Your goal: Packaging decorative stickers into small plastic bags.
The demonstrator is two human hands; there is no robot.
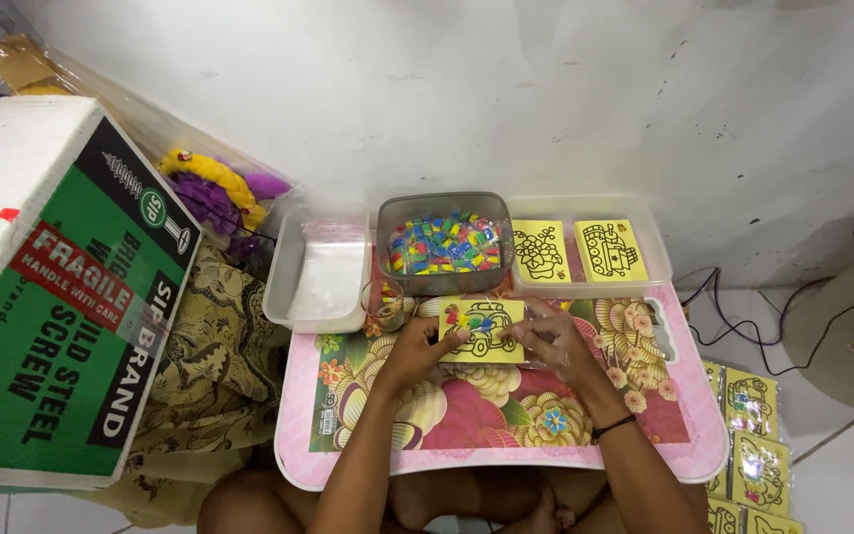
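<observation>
Yellow picture card (483, 329) with a black car outline lies on the pink flowered lap table (506, 415), held between both hands. Left hand (417, 351) grips its left edge with fingers curled over it; right hand (560, 341) pinches the right edge, a dark band on that wrist. Just behind the card stands a grey tub (445, 282) of small coloured packets, flanked by a clear tray (318, 272) of plastic bags and another tray (585, 249) holding two more yellow cards. A green and white cardboard box (51, 297) sits well to the left.
</observation>
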